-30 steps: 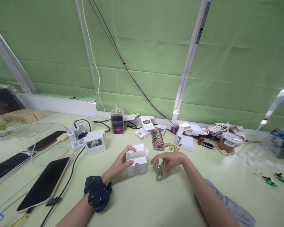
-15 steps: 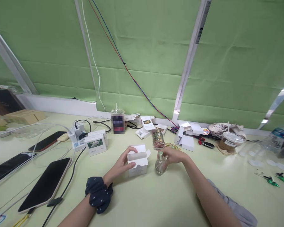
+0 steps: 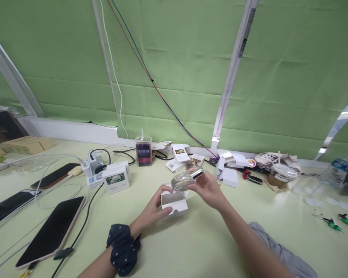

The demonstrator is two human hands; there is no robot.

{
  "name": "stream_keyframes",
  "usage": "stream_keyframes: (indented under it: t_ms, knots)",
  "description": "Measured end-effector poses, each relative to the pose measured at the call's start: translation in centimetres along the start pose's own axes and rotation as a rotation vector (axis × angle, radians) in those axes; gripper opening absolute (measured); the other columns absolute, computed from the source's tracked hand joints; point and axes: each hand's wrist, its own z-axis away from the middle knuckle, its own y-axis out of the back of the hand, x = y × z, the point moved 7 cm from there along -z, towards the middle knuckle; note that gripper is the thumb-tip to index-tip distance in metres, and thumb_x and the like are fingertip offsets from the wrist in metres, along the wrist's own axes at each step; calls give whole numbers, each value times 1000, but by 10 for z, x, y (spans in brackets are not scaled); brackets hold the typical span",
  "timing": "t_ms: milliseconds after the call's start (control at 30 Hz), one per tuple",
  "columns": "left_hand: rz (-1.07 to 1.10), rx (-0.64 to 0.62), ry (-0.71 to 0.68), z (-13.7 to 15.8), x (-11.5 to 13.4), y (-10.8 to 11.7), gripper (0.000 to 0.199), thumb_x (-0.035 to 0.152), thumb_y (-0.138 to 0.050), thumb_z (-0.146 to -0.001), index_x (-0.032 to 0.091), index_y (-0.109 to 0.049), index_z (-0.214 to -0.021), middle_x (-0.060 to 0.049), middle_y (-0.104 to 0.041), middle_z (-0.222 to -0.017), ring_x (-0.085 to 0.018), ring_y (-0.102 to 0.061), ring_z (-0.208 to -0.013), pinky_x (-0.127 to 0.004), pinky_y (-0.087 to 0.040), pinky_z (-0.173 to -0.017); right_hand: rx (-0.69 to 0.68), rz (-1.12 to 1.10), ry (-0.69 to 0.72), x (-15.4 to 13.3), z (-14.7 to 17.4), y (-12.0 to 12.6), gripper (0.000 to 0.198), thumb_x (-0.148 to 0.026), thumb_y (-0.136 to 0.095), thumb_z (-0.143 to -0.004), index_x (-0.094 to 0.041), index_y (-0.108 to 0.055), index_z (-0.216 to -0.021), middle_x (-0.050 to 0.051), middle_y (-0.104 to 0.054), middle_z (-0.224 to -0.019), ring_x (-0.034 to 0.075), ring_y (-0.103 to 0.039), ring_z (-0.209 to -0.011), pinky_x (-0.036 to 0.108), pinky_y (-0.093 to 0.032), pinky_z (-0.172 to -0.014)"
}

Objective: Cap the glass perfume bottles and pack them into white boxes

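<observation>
My left hand (image 3: 159, 205) grips a small white carton (image 3: 178, 208) by its left side, the top flaps open and the inside bare where I can see it. Just above the carton's opening, my right hand (image 3: 207, 189) holds a clear glass bottle (image 3: 183, 181) by its shiny cap end. The bottle lies tilted on its side, its rounded base pointing left. Behind it, a jar with a patterned surface (image 3: 193, 162) is mostly hidden by the bottle and my right hand.
White boxes (image 3: 117, 178) with a flower picture stand left of my hands. Unfolded white cartons (image 3: 229, 170) and a drink cup (image 3: 143, 152) are at the back. Phones (image 3: 53, 231) and cables lie left. An iced drink cup (image 3: 281, 173) and green-handled tools (image 3: 332, 224) are right.
My right hand has lifted the bottle off the table, tipped it sideways and brought it left over the carton. My left hand has shifted the carton slightly right and tilted it.
</observation>
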Motion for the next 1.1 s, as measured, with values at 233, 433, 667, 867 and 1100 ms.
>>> stream_keyframes:
  t_ms: [233,433,667,867,1100]
  knots:
    - [11,17,-7,-2,-5,2,50,37,-64,-82,25,-40,-123,-8,-50,-120,-25,-52,-107,-33,-42,-89,-86,340,131,10,10,-28,34,-21,-62,-81,-23,-50,-114,7,-57,-109,20,-56,-97,35,-48,-85]
    - [-21,45,-25,-1,0,3,37,35,-62,-84,26,-43,-114,-3,-52,-107,-19,-53,-94,-28,-41,-80,-189,506,226,11,20,-42,46,-19,-60,-83,-25,-42,-125,8,-56,-116,22,-54,-103,39,-43,-91]
    - [16,93,2,-1,0,3,24,34,-57,-87,24,-46,-106,0,-54,-93,-15,-51,-80,-25,-40,-71,-199,458,236,21,16,-44,37,-22,-63,-84,-24,-50,-118,7,-62,-112,21,-58,-102,36,-45,-88]
    - [89,113,5,0,1,1,23,34,-57,-87,24,-45,-103,-1,-55,-99,-15,-52,-83,-25,-40,-70,-188,396,200,24,14,-41,32,-21,-65,-82,-21,-55,-113,8,-64,-105,20,-60,-95,33,-47,-82]
    - [71,136,-30,0,3,2,18,31,-57,-87,23,-44,-98,-2,-54,-99,-15,-52,-85,-25,-40,-71,-145,367,203,27,13,-40,26,-23,-64,-80,-21,-61,-106,6,-67,-94,19,-61,-86,31,-48,-74]
